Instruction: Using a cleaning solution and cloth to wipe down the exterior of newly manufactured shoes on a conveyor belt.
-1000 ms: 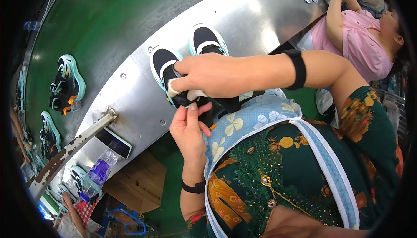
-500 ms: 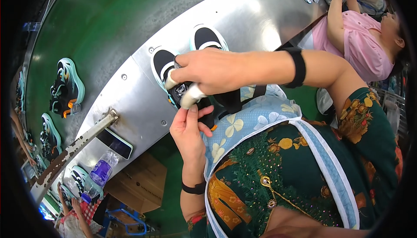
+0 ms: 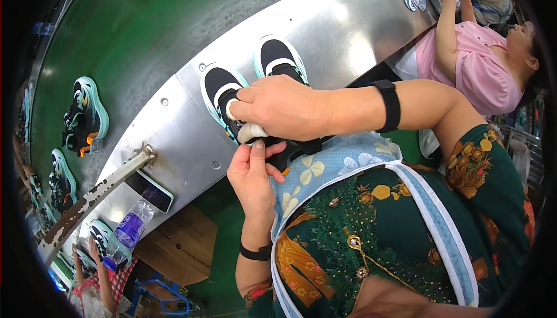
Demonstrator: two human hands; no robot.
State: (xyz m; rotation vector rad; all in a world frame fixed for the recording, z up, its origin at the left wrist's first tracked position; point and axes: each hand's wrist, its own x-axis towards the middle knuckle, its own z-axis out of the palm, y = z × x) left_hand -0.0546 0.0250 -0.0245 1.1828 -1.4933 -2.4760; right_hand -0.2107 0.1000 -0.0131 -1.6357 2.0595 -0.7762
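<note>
Two black, white and mint sneakers stand side by side at the metal table's edge: the left sneaker (image 3: 216,79) and the right sneaker (image 3: 275,51). Over the left sneaker's lacing area, my right hand (image 3: 281,108) is closed, with white coverings on its thumb and a finger; what it grips is hidden beneath it. My left hand (image 3: 253,173) meets it at the near end of that sneaker. Its thumb and forefinger are pinched together and its other fingers stand apart. Whatever lies in that pinch is too small to make out.
Left of the sneakers are a chipped metal bar (image 3: 96,197), a phone (image 3: 149,191) and a plastic bottle (image 3: 129,230). More sneakers (image 3: 87,115) rest on the green surface beyond. Below the table is a cardboard box (image 3: 180,242). A person in pink (image 3: 481,65) works at the right.
My right hand has shifted slightly down, its covered fingers closer to the left sneaker. My left hand stays nearly in place. The sneakers on the green surface have moved slightly left.
</note>
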